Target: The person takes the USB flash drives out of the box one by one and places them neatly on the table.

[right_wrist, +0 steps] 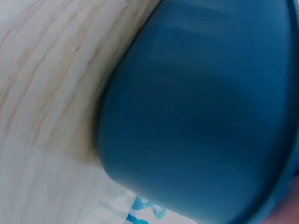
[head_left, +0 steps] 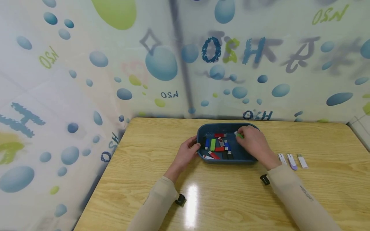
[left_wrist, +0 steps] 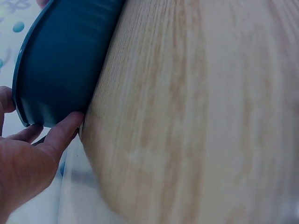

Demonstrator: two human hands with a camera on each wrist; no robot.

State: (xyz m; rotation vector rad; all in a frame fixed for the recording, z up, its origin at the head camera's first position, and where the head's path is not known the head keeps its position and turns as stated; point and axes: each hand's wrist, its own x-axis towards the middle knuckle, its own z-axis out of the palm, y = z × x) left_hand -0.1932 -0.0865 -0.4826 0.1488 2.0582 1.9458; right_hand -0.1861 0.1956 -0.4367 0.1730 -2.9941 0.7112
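Observation:
In the head view, a dark blue plastic tray (head_left: 231,161) holds several USB flash drives in red, blue, black, white and green. My left hand (head_left: 187,153) grips the tray at its left end. The left wrist view shows the thumb at the rim and fingers of the left hand (left_wrist: 32,158) against the tray's outer wall (left_wrist: 65,60). Over the right part of the tray, my right hand (head_left: 255,142) pinches a green USB flash drive (head_left: 239,135) with a clear or silvery end. The right wrist view is mostly filled by the tray's outside (right_wrist: 191,107).
On the wooden table (head_left: 144,144), right of the tray, lie three whitish USB flash drives in a row: one partly behind my right wrist, a white-and-purple one (head_left: 292,161) and a white one (head_left: 302,161). A patterned curtain (head_left: 162,106) stands behind the table.

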